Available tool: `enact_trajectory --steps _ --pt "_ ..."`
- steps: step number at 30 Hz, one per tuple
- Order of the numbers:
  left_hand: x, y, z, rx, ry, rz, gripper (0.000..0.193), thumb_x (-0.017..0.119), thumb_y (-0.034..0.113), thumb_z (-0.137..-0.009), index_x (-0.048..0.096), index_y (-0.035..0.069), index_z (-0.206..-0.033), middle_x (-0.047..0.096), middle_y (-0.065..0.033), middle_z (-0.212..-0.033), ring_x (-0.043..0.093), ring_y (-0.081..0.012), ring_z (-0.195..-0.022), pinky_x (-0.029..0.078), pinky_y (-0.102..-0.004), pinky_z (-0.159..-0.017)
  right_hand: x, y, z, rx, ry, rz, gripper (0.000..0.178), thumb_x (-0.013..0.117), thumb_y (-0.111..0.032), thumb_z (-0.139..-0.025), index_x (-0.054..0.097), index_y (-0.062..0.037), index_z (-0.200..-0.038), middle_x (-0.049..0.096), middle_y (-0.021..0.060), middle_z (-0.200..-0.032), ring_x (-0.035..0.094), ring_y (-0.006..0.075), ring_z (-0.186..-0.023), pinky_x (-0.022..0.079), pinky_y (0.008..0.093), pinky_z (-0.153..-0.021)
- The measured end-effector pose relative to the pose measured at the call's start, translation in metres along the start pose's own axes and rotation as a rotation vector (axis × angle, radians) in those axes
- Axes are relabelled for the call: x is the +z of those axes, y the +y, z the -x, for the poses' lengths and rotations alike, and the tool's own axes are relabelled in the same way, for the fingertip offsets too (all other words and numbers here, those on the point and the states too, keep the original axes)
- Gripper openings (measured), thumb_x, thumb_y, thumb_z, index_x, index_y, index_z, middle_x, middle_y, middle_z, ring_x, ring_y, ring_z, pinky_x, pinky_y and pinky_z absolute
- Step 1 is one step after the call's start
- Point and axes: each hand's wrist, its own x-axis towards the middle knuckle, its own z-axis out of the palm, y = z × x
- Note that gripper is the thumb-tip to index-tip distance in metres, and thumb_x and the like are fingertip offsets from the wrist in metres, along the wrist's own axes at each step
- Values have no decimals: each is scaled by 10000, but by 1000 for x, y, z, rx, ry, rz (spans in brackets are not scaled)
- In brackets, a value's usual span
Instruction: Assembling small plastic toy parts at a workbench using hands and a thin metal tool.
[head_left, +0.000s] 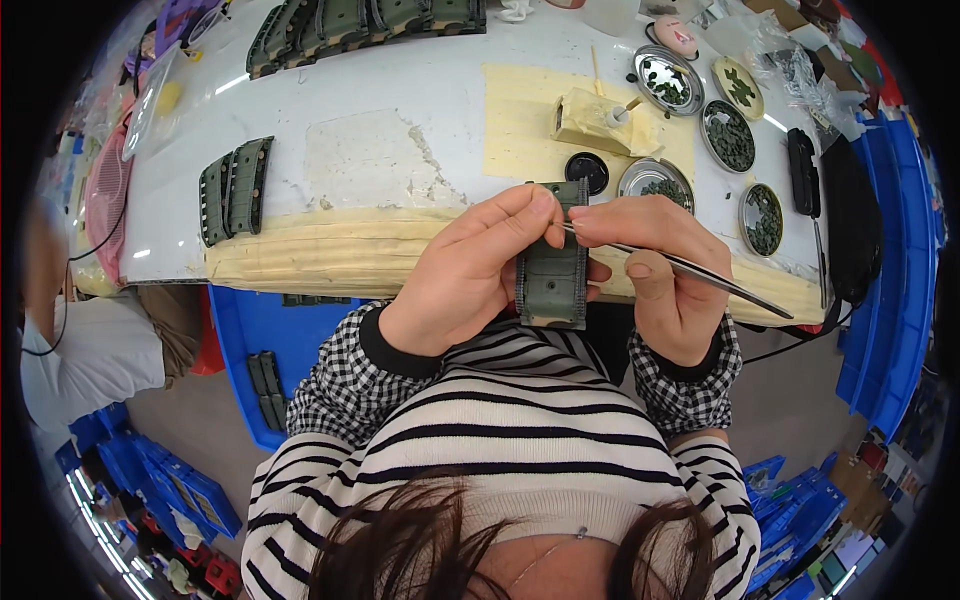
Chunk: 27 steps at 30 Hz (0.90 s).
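Over the near table edge, my left hand [450, 268] grips a dark green moulded plastic piece [553, 290] with ridged sides, held lengthwise towards me. My right hand [680, 260] pinches a pair of metal tweezers [745, 290], their tips at the upper part of the piece beside my left thumb. Whether the tips hold a tiny part is hidden by my fingers. Just beyond my hands lies a round black lid [587, 172]. Next to it, a metal dish [626, 182] contains small dark green parts.
More dishes of green bits stand right, including a round dish [743, 222]. A yellow block [580, 122] holds a small bottle. Similar green pieces [236, 192] lie left, others [365, 30] at the back. A blue bin [228, 335] sits below; another person's sleeve [95, 345] is far left.
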Motion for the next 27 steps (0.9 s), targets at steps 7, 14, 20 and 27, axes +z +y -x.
enact_trajectory --steps 7,14,20,27 --pt "3 -1 1 -1 42 5 318 397 311 -1024 498 26 -927 596 -122 -965 662 -239 -920 571 -327 -767 0 6 0 -64 11 64 183 613 -110 -899 672 35 -995 678 118 -897 633 186 -739 520 254 -618" --pt "1 -1 2 5 61 -49 307 392 317 -1026 498 43 -936 608 -104 -968 660 -204 -914 565 -300 -735 3 6 0 -57 23 88 167 617 -97 -888 679 28 -979 680 129 -907 636 211 -756 513 273 -652" --pt "3 -2 5 88 81 -9 253 422 199 -1012 437 49 -1216 577 -133 -1117 629 -217 -997 543 -338 -823 7 11 4 2 168 -3 192 543 -111 -944 676 26 -954 681 121 -902 619 188 -789 482 274 -706" --pt "-9 16 14 264 262 -20 618 548 7 -882 272 25 -1435 502 -173 -1306 567 -259 -1142 466 -439 -1020 4 45 10 149 328 275 178 540 -114 -942 686 -12 -946 670 67 -799 521 163 -768 423 279 -687"
